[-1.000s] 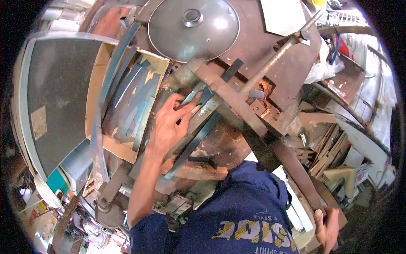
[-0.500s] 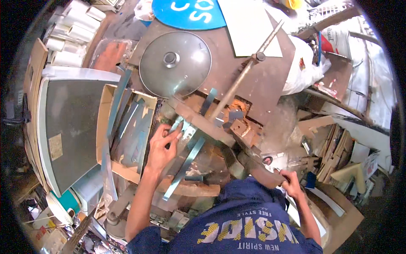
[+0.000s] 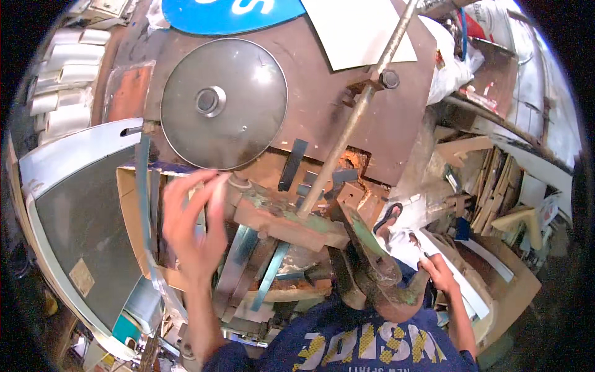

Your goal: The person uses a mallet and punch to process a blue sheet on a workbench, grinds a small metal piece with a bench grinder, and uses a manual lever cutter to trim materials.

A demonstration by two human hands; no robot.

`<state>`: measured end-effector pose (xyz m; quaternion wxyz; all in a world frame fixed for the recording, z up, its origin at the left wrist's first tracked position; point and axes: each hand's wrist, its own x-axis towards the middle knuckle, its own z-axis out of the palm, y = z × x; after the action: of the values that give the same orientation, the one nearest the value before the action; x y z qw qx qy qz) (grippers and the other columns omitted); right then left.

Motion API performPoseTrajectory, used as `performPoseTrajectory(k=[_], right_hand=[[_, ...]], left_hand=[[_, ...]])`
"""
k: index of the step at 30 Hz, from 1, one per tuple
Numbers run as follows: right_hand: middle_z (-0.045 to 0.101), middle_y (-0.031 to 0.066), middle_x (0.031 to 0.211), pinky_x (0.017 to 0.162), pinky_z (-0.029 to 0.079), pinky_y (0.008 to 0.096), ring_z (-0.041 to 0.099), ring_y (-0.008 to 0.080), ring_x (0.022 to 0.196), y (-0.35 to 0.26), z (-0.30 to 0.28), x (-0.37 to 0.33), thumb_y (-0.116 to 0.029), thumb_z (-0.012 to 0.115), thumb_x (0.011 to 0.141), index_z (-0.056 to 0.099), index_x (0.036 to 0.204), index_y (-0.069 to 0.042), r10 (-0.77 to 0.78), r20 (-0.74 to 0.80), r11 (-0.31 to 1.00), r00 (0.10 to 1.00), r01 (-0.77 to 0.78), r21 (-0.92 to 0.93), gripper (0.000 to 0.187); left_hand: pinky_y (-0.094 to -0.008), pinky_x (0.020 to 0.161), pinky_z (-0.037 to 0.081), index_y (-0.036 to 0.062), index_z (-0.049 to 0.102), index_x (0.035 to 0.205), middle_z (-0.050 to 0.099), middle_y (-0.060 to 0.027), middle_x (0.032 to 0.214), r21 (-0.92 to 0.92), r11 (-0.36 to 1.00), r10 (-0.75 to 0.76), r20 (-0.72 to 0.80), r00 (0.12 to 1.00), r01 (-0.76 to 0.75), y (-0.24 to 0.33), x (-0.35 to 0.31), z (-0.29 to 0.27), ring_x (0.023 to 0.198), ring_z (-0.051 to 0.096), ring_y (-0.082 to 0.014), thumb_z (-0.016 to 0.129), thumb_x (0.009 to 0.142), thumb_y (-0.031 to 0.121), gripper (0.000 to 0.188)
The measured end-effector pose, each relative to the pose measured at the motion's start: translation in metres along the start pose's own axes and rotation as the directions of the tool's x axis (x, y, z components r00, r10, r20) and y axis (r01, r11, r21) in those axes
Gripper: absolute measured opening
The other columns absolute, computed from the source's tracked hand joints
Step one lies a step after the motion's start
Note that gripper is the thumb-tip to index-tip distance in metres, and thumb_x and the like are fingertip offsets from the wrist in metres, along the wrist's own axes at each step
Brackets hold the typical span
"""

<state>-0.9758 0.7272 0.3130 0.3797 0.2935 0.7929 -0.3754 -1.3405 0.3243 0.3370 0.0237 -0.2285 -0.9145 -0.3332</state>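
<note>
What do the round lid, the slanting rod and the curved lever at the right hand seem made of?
Round lid: probably grey glass, smooth and glossy, from its bright highlight. Slanting rod: likely bare metal, perhaps steel, its surface mottled and worn. Curved lever at the right hand: seemingly heavy iron or steel, rough, with brownish, rust-like patches.

Right of lower centre, the metal lever (image 3: 396, 301) is rusty brown with greenish patches; the narrow strip (image 3: 271, 276) left of it is blue-green. Below, the T-shirt (image 3: 334, 325) is navy, its lettering (image 3: 395, 350) white and dotted yellow. At upper left, the glass lid (image 3: 242, 118) is smoky grey, silver-rimmed; the top-edge panel (image 3: 226, 13) is blue with white characters.
</note>
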Motion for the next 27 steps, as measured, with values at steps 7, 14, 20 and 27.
performPoseTrajectory(k=[7,14,20,27], right_hand=[[0.048,0.0235,0.057,0.064,0.038,0.0449,0.051,0.0352,0.061,-0.080,-0.025,-0.028,-0.050,0.047,0.096,0.058,0.064,0.007,0.140,-0.111,0.987,0.984,-0.148,-0.062,0.066],[0.042,0.0215,0.052,0.055,0.034,0.0450,0.046,0.0330,0.051,-0.041,-0.007,-0.013,-0.049,0.050,0.094,0.054,0.061,0.007,-0.055,-0.248,0.996,0.967,0.035,-0.088,0.065],[0.060,0.0106,0.067,0.051,0.039,0.0351,0.049,0.0206,0.055,-0.107,-0.031,0.037,-0.030,0.064,0.092,0.067,0.080,0.001,-0.067,-0.120,0.997,0.991,0.072,0.041,0.033],[0.059,0.0084,0.110,0.057,0.053,0.0354,0.066,0.0247,0.072,-0.246,0.026,0.176,-0.013,0.060,0.082,0.057,0.130,-0.012,-0.866,0.168,0.374,0.471,0.832,-0.409,0.049]], left_hand=[[-0.0339,0.080,0.049,-0.0009,0.068,0.099,0.067,-0.0158,0.082,-0.095,0.993,0.077,0.970,0.230,0.067,-0.010,0.096,0.037,0.081,0.064,-0.0254,0.050,0.100,0.028,0.034],[-0.0305,0.078,0.049,-0.0001,0.065,0.108,0.069,-0.0117,0.089,-0.332,0.899,-0.058,0.555,0.830,0.285,-0.003,0.070,0.035,0.082,0.066,-0.0180,0.052,0.100,0.022,0.027],[-0.0325,0.086,0.047,-0.0034,0.058,0.114,0.060,-0.0115,0.105,-0.197,0.865,-0.502,-0.312,0.807,0.462,0.007,-0.056,0.010,0.094,0.058,-0.0195,0.062,0.091,0.005,0.025],[-0.0406,0.088,0.044,-0.0050,0.053,0.117,0.056,-0.0184,0.105,0.063,0.869,-0.472,-0.189,0.861,0.490,0.018,-0.131,0.044,0.097,0.055,-0.0329,0.064,0.092,0.013,0.032]])
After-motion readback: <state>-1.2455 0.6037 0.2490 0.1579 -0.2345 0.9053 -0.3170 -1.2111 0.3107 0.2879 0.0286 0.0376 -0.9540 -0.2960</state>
